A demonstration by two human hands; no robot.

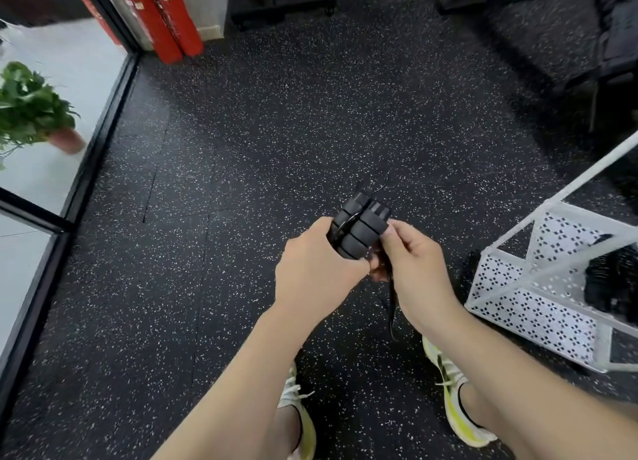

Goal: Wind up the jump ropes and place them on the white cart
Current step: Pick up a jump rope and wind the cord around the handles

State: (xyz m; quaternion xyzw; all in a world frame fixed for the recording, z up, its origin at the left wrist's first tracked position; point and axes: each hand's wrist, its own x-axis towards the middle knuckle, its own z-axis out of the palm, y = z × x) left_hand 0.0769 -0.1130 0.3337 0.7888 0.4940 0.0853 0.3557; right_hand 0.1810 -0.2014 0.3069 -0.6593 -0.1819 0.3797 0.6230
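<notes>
Near the middle of the frame, the left hand (316, 273) grips the two black foam handles (359, 228) of a jump rope, held side by side as one bundle with their ridged ends pointing toward the upper part of the picture. Its fingers are curled round the lower part of the handles, and a turn of thin black cord (345, 223) crosses the bundle between them. Just to the right, the right hand (419, 269) pinches the cord close against the handles, thumb pressed near the right handle's side; the two hands touch or nearly touch at the fingers. From under the right hand a loose length of cord hangs down toward the lower centre, and short loops of cord stick out above the handle tops. The white cart (538, 307), with perforated side panels and a slanted white post, stands at the right edge of the frame, near the hands but apart from them; dark objects (611, 283) lie inside it, too blurred to name. Below, two shoes (452, 390) with yellow-green soles stand on the black speckled rubber floor (241, 149). At the upper left are red cylinders (162, 14) and, by the left edge behind a glass panel, a green potted plant (31, 107).
</notes>
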